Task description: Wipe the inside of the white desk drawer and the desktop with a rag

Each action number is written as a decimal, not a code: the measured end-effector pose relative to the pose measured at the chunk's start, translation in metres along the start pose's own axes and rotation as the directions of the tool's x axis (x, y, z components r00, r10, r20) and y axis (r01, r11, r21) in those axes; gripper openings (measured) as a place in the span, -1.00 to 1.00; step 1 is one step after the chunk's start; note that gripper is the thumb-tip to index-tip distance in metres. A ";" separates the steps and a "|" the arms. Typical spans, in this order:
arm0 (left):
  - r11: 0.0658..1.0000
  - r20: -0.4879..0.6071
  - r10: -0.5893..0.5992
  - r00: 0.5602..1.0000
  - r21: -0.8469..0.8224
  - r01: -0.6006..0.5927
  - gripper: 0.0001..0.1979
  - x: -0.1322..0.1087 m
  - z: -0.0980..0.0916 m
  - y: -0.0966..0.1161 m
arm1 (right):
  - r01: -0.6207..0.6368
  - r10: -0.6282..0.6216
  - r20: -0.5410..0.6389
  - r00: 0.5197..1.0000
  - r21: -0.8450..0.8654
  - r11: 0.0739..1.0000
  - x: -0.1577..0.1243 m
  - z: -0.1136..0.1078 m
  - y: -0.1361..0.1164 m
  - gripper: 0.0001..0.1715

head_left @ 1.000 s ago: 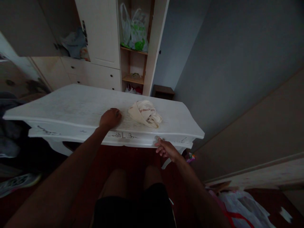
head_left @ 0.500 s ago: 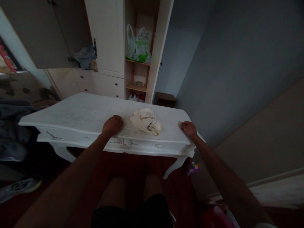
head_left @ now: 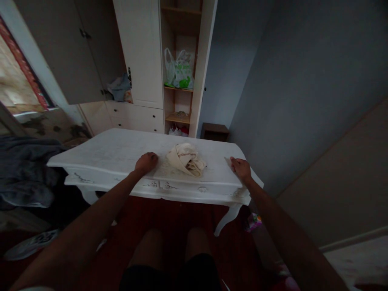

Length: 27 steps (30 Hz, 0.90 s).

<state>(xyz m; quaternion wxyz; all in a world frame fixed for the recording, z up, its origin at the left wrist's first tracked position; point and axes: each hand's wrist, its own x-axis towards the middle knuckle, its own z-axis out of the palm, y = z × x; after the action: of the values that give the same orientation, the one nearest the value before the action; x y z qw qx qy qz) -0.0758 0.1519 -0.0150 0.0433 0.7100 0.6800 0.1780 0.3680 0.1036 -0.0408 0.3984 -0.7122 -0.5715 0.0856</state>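
A cream cloth bag [head_left: 185, 158] with brown lettering lies crumpled on the white table [head_left: 121, 147], between my two hands. My left hand [head_left: 146, 162] rests on the tabletop left of the bag, curled into a fist and apart from it; nothing shows in it. To the right of the bag, near the table's right end, my right hand [head_left: 241, 167] is closed with thumb and forefinger together. A small pale piece sticks out at its fingertips, too small to name.
Behind the table stands a white wardrobe [head_left: 141, 52] with open doors and plastic bags [head_left: 183, 72] on a shelf. A brown box-like unit [head_left: 215, 131] is in the corner. Grey clothing [head_left: 27, 169] is heaped at left. A pink package [head_left: 254, 222] lies by the right table leg.
The view has tilted up and to the left slightly, showing more window and wardrobe. A pale piece now shows at my right fingertips. The bag stays between my hands, its folds slightly changed.
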 end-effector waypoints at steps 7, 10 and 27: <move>0.983 -0.089 0.124 0.988 -0.121 -0.135 -0.47 0.011 -0.003 0.062 | -0.039 0.040 -0.065 0.997 0.002 0.999 0.008 0.005 0.005 -0.59; 0.947 -0.073 0.194 0.978 -0.246 -0.206 -0.20 0.014 0.004 0.098 | -0.049 0.047 -0.073 0.996 -0.018 0.999 0.010 0.005 0.006 -0.69; 0.940 -0.181 0.314 0.932 -0.080 -0.332 -0.63 -0.067 0.022 0.133 | -0.077 0.072 -0.120 0.990 -0.036 0.996 0.011 0.005 0.006 -0.50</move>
<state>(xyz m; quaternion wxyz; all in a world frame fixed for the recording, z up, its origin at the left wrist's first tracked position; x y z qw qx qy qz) 0.0563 0.0807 -0.0077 -0.0044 0.7915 0.5442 0.2781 0.3732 0.1151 -0.0443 0.4136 -0.7449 -0.5214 0.0462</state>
